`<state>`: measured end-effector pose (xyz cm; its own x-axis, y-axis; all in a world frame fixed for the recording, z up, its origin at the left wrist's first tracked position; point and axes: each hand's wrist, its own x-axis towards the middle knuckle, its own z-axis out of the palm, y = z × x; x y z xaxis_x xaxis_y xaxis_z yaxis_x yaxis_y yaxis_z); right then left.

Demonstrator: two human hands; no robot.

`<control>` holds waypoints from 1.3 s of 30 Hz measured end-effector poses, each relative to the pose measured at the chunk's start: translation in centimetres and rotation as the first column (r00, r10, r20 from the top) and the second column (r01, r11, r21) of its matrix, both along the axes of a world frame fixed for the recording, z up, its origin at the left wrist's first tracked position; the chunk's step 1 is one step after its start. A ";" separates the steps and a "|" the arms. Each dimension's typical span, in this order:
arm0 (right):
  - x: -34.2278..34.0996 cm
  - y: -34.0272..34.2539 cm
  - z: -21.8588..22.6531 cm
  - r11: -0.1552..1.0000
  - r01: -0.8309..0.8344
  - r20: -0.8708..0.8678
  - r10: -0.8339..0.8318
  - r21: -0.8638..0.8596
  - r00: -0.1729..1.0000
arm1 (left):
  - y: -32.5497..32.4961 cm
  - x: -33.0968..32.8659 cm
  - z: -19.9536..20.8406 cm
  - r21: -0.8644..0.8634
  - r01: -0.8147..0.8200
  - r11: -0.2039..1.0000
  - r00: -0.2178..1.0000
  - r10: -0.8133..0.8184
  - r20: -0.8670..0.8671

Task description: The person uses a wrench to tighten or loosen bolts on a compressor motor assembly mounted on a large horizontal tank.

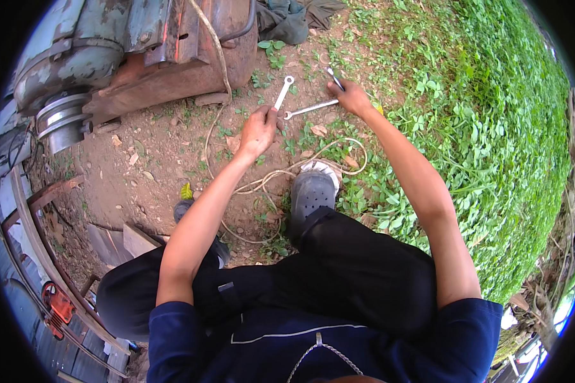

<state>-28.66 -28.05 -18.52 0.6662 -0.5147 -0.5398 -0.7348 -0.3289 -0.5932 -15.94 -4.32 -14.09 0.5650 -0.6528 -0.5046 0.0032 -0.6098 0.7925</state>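
Note:
My left hand (259,133) is closed around one end of a silver wrench (281,93). The wrench's ring end points up and away, free of the fingers. To its right, my right hand (352,99) grips a second silver wrench (312,108), which reaches left, its far end close to my left fingers. Out of the top of the same right hand sticks a short, slim metal piece (336,80), silver and dark; its kind I cannot make out. Both hands are above bare soil in front of my shoes, and the palms are hidden.
A rusty, grey-green machine (166,80) with a metal pulley (62,122) stands at the upper left. A pale rope (262,184) loops around my grey clog (313,193). Dark cloth (291,20) lies at the top, green plants (479,127) cover the right, and an orange tool (59,305) is lower left.

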 end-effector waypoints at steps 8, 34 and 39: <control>-0.9 0.2 1.9 0.760 -0.200 -0.043 0.222 -0.618 0.974 | 2.4 -2.9 -5.3 -0.038 -0.149 0.988 0.988 0.147 -0.053; 4.4 2.5 22.9 0.954 -0.254 0.457 0.300 -0.162 0.837 | 3.9 1.5 8.6 0.083 0.484 0.871 0.808 -0.481 0.339; 9.0 6.5 29.2 0.909 -0.397 0.445 0.410 -0.126 0.797 | 6.1 6.5 17.4 -0.143 0.062 0.988 0.937 -0.008 0.349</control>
